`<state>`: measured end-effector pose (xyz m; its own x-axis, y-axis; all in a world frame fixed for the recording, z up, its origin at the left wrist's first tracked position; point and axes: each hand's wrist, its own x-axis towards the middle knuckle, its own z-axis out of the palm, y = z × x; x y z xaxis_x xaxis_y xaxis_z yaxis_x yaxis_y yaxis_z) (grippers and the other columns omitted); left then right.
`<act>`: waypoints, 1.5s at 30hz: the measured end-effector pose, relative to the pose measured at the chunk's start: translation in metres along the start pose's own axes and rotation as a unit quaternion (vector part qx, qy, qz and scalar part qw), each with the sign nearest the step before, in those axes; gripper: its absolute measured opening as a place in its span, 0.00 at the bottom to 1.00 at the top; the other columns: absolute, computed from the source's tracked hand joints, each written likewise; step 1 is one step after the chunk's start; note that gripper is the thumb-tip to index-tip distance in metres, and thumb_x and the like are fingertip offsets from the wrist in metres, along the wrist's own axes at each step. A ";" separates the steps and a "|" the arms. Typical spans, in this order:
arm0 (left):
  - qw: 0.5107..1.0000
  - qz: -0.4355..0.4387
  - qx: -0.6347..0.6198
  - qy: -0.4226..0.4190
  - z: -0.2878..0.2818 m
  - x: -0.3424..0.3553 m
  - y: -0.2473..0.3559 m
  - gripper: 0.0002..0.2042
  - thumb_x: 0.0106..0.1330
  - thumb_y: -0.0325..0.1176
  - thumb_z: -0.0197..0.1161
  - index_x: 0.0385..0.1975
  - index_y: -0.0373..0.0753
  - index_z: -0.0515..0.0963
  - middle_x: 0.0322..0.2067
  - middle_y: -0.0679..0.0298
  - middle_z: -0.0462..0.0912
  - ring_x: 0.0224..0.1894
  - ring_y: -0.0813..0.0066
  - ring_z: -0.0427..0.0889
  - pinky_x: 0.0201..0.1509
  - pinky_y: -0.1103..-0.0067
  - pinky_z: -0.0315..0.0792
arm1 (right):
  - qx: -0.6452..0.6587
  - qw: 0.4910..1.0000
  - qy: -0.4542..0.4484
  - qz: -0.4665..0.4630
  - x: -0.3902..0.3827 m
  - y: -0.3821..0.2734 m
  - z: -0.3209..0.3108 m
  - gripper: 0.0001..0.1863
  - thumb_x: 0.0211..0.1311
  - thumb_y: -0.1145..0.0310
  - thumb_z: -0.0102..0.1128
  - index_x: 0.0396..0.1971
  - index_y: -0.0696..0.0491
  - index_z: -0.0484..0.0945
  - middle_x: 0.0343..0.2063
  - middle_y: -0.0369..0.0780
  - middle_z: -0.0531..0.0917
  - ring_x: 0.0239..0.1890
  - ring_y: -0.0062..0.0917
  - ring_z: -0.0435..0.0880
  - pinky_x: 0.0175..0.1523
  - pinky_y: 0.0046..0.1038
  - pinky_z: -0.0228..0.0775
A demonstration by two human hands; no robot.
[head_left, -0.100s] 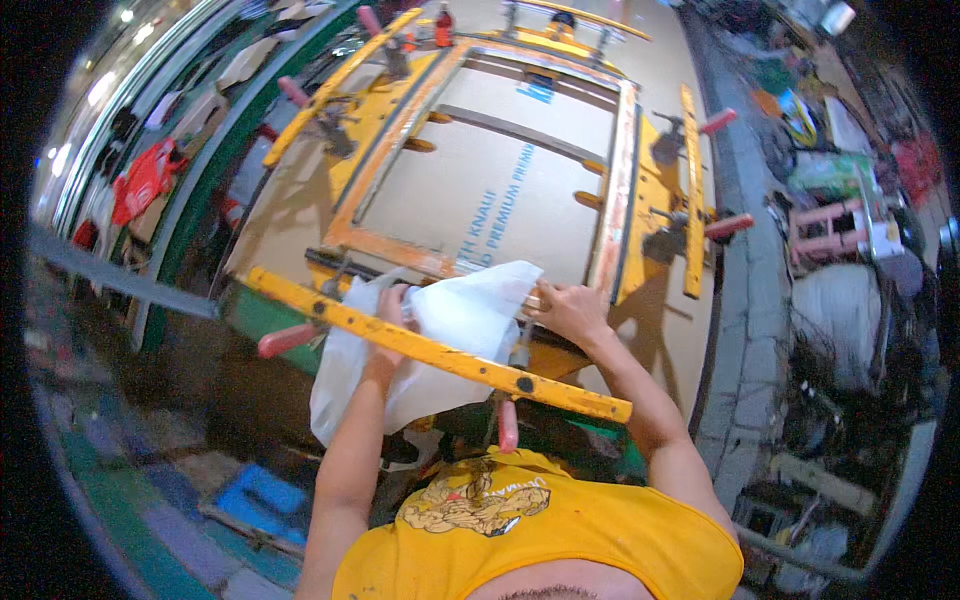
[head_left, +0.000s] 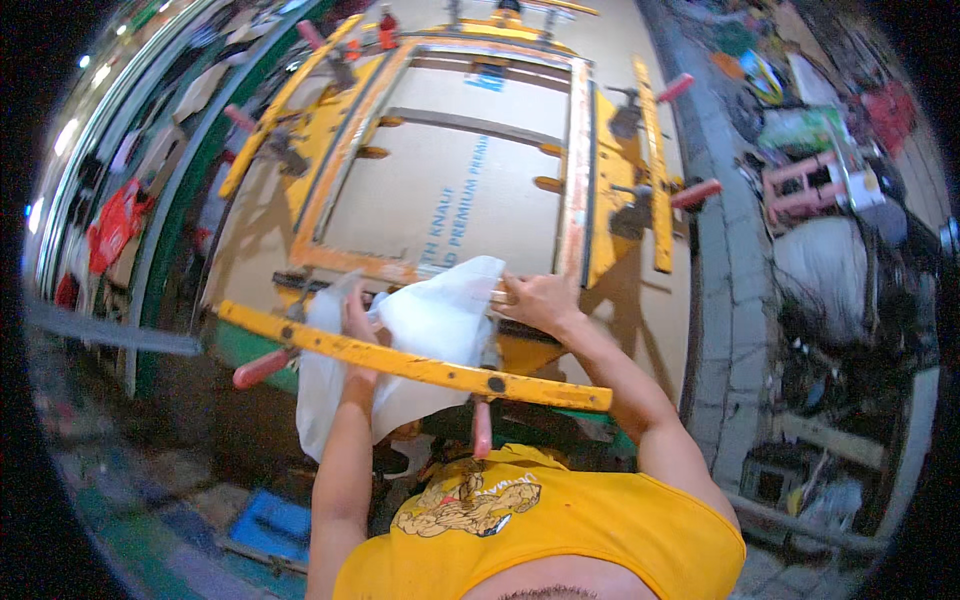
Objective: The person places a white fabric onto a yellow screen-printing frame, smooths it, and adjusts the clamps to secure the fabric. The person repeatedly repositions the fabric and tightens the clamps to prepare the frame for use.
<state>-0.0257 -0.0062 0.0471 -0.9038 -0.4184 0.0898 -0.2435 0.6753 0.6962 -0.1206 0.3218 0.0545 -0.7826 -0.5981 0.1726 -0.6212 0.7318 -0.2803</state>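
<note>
A thin, translucent white fabric sheet [head_left: 440, 310] is bunched at the near end of a rectangular frame [head_left: 300, 235] with orange, worn edges. My right hand [head_left: 542, 302] pinches the sheet's right corner between thumb and fingers, close to the frame's near right corner. Farther left, my left hand [head_left: 358, 318] is closed on the sheet, its fingers partly hidden in the folds. A yellow clamp bar [head_left: 420, 362] crosses over my left wrist and the fabric. Part of the sheet hangs below the bar on the left.
Yellow bars with pink handles line the left and right sides, such as the right bar [head_left: 655, 165] and its handle [head_left: 697, 194]. Under the frame lies a beige board [head_left: 400, 210]. A red bottle [head_left: 387, 27] stands at the far left; a pink stool [head_left: 800, 188] is at the right.
The view has shifted, so the frame and bars appear farther left. My left fingers look straighter and higher against the sheet; my right hand keeps its pinch.
</note>
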 end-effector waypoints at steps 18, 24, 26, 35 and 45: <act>0.944 0.120 0.255 -0.174 0.070 0.005 0.094 0.28 0.62 0.32 0.62 0.65 0.41 0.67 0.69 0.59 0.64 0.45 0.45 0.85 0.45 0.57 0.80 | 0.199 0.965 0.163 0.058 -0.013 0.089 -0.041 0.19 0.58 0.65 0.69 0.48 0.56 0.83 0.45 0.52 0.84 0.53 0.44 0.81 0.60 0.41 0.71; 0.936 0.143 0.274 -0.166 0.077 0.009 0.094 0.25 0.63 0.33 0.61 0.63 0.41 0.69 0.65 0.59 0.68 0.35 0.48 0.86 0.38 0.57 0.80 | 0.025 0.931 0.142 0.336 0.034 0.148 -0.021 0.49 0.48 0.62 0.70 0.66 0.74 0.58 0.66 0.64 0.63 0.70 0.54 0.61 0.75 0.42 0.53; 0.941 0.174 0.260 -0.129 0.082 0.007 0.085 0.25 0.65 0.33 0.60 0.64 0.42 0.68 0.64 0.60 0.69 0.36 0.49 0.86 0.38 0.60 0.81 | 0.041 0.927 0.124 0.351 0.038 0.160 -0.007 0.53 0.45 0.62 0.69 0.67 0.75 0.54 0.70 0.64 0.57 0.74 0.55 0.52 0.79 0.43 0.44; 0.957 0.198 0.200 -0.067 0.088 0.002 0.067 0.22 0.69 0.35 0.57 0.63 0.43 0.71 0.63 0.61 0.72 0.38 0.52 0.86 0.40 0.64 0.81 | 0.133 0.921 0.142 0.336 0.037 0.154 -0.015 0.53 0.43 0.64 0.66 0.69 0.74 0.53 0.73 0.63 0.50 0.77 0.56 0.46 0.78 0.51 0.42; 0.967 0.207 0.118 -0.085 0.087 0.008 0.064 0.20 0.71 0.36 0.56 0.61 0.44 0.75 0.62 0.61 0.75 0.39 0.55 0.87 0.41 0.67 0.81 | 0.044 0.933 0.040 0.355 0.045 0.147 -0.018 0.50 0.53 0.62 0.59 0.70 0.75 0.47 0.74 0.66 0.40 0.77 0.60 0.40 0.78 0.54 0.35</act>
<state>-0.0790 0.0867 0.0304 -0.9810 0.0106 0.1940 0.0971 0.8917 0.4421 -0.2485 0.4082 0.0376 -0.9982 0.0566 -0.0185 0.0590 0.9025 -0.4267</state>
